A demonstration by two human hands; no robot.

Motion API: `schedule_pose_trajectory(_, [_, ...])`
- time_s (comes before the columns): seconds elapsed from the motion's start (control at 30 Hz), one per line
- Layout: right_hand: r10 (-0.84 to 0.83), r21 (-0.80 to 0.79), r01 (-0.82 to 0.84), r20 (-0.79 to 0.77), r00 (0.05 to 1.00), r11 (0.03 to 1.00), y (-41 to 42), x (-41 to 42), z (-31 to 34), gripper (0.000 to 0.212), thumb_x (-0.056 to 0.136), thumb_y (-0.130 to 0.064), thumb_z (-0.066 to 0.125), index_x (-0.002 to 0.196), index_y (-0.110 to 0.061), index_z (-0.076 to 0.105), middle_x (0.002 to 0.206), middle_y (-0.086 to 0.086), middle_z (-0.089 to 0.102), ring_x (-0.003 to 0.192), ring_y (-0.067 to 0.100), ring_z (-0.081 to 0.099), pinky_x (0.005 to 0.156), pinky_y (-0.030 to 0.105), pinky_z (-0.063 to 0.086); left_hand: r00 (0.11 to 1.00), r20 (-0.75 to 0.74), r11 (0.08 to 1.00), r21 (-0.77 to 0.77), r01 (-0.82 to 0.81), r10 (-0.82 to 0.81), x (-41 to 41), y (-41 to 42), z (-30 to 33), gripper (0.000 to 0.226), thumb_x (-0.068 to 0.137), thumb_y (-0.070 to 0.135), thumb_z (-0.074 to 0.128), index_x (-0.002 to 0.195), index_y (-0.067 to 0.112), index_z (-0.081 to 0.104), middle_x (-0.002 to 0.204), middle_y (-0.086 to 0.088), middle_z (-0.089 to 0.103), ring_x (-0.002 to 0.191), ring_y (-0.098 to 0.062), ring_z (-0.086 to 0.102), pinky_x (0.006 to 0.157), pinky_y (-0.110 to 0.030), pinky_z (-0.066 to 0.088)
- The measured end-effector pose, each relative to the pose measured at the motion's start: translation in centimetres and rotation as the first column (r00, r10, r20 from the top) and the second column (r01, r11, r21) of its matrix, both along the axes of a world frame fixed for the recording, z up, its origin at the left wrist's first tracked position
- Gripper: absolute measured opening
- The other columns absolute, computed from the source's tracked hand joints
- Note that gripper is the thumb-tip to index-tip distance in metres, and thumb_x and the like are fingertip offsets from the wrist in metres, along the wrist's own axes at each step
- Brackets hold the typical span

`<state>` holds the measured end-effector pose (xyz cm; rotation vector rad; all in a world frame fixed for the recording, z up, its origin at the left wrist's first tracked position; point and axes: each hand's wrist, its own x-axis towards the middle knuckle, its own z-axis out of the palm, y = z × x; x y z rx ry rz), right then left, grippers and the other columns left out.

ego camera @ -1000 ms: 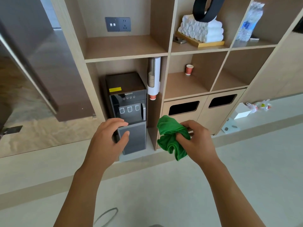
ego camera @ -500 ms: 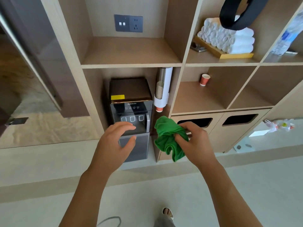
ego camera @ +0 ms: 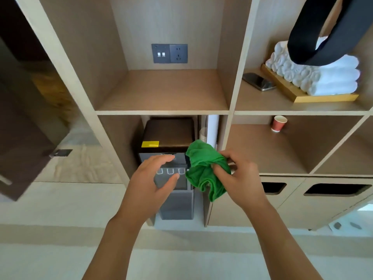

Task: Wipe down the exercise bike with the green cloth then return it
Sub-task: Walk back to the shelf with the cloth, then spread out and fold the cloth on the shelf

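Right hand (ego camera: 240, 174) grips green cloth (ego camera: 205, 170); left hand (ego camera: 151, 178) spread; shelf (ego camera: 262, 102) holds seemingly rolled towels (ego camera: 323, 77).

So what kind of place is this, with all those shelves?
Probably a gym's refreshment corner. There are rolled white towels on a tray, a water dispenser with a cup holder beside it, and a paper cup on the shelf.

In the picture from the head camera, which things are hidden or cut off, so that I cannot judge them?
- Water dispenser: its front panel is partly covered by the left hand and the green cloth.
- Cup dispenser: its lower end is behind the cloth.
- White towels: partly hidden by a black strap near the lens.
- Exercise bike: not in view.
- Right hand: its fingertips are buried in the cloth.
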<state>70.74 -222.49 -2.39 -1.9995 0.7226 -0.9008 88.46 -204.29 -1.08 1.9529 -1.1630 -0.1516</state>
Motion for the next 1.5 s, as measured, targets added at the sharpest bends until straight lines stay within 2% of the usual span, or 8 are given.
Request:
schedule_pose_trajectory(0.2, [0.101, 0.034, -0.105, 0.088, 0.991, 0.994, -2.8, 2.5, 0.6, 0.019, 0.095, -0.016, 0.074, 0.11, -0.027, 0.073, 0.098, -0.018, 0.071, 0.095, 0.005, 0.07, 0.071, 0.015, 0.058, 0.999, 0.032, 0.999, -0.021, 0.034, -0.034, 1.2, -4.3, 1.1, 0.047, 0.093, 0.048, 0.071, 0.137, 0.045, 0.057, 0.132, 0.032, 0.06, 0.129, 0.001, 0.056, 0.106, -0.025, 0.049])
schedule_pose_trajectory(0.47, [0.152, 0.051, -0.167, 0.216, 0.964, 0.985, -6.4, 8.6, 2.5, 0.02, 0.095, -0.016, 0.075, 0.109, -0.03, 0.073, 0.099, -0.013, 0.075, 0.094, 0.015, 0.073, 0.074, 0.034, 0.064, 0.996, 0.078, 0.99, -0.133, 0.056, -0.046, 6.4, -10.4, 1.3, 0.04, 0.096, 0.036, 0.068, 0.136, 0.031, 0.063, 0.123, 0.024, 0.068, 0.118, -0.002, 0.064, 0.099, -0.026, 0.055])
schedule_pose_trajectory(0.67, [0.194, -0.025, -0.193, 0.218, 0.956, 0.981, -9.8, 14.3, 5.9, 0.021, 0.095, -0.018, 0.075, 0.102, -0.037, 0.073, 0.096, -0.014, 0.076, 0.091, 0.009, 0.073, 0.072, 0.016, 0.057, 0.995, 0.098, 0.961, -0.271, 0.052, -0.026, 12.7, -14.9, 3.5, 0.03, 0.097, 0.031, 0.063, 0.125, 0.03, 0.071, 0.111, 0.023, 0.072, 0.106, 0.002, 0.067, 0.086, -0.011, 0.05])
schedule_pose_trajectory(0.87, [0.14, -0.075, -0.132, 0.123, 0.983, 0.988, -14.6, 20.0, 8.7, 0.014, 0.098, -0.03, 0.067, 0.095, -0.018, 0.073, 0.085, 0.001, 0.073, 0.081, 0.027, 0.071, 0.074, 0.053, 0.058, 0.949, 0.316, 0.939, -0.322, 0.119, -0.012, 20.5, -18.6, 7.0, 0.013, 0.098, 0.019, 0.065, 0.106, 0.023, 0.075, 0.092, 0.023, 0.06, 0.077, 0.003, 0.058, 0.068, -0.009, 0.037])
schedule_pose_trajectory(1.0, [0.062, -0.147, -0.055, 0.044, 0.997, 0.988, -17.8, 22.7, 9.3, 0.015, 0.104, -0.02, 0.064, 0.093, -0.021, 0.074, 0.082, -0.003, 0.072, 0.077, 0.018, 0.066, 0.068, 0.04, 0.054, 0.919, 0.394, 0.947, -0.291, 0.138, -0.013, 25.8, -20.1, 8.4, 0.015, 0.099, 0.015, 0.069, 0.107, 0.026, 0.075, 0.093, 0.02, 0.061, 0.076, -0.001, 0.058, 0.066, -0.024, 0.043])
schedule_pose_trajectory(1.1, [0.013, -0.14, -0.009, 0.024, 1.0, 0.99, -19.8, 24.1, 9.5, 0.018, 0.105, -0.018, 0.062, 0.096, -0.028, 0.074, 0.088, -0.009, 0.074, 0.081, 0.008, 0.069, 0.068, 0.029, 0.054, 0.911, 0.412, 0.96, -0.251, 0.123, -0.008, 29.4, -21.3, 9.2, 0.016, 0.099, 0.015, 0.067, 0.108, 0.026, 0.076, 0.098, 0.017, 0.064, 0.095, -0.021, 0.068, 0.079, -0.038, 0.054])
schedule_pose_trajectory(1.37, [-0.251, -0.121, 0.239, -0.093, 0.964, 0.963, -25.1, 28.5, 9.7, 0.018, 0.1, -0.01, 0.057, 0.095, -0.023, 0.068, 0.089, -0.006, 0.071, 0.079, 0.007, 0.065, 0.067, 0.03, 0.05, 0.915, 0.403, 0.983, -0.17, 0.072, 0.003, 35.3, -24.7, 9.2, 0.017, 0.094, 0.004, 0.07, 0.102, 0.017, 0.077, 0.1, 0.004, 0.07, 0.097, -0.026, 0.068, 0.085, -0.039, 0.054])
schedule_pose_trajectory(1.5, [-0.343, -0.132, 0.321, -0.217, 0.914, 0.938, -27.5, 30.7, 8.7, 0.005, 0.101, -0.019, 0.064, 0.098, -0.018, 0.068, 0.095, 0.001, 0.071, 0.091, 0.024, 0.068, 0.073, 0.031, 0.048, 0.945, 0.325, 0.992, -0.129, -0.001, 0.044, 35.5, -25.1, 7.6, 0.026, 0.093, 0.006, 0.072, 0.112, 0.023, 0.076, 0.109, 0.005, 0.068, 0.104, -0.024, 0.07, 0.087, -0.041, 0.058])
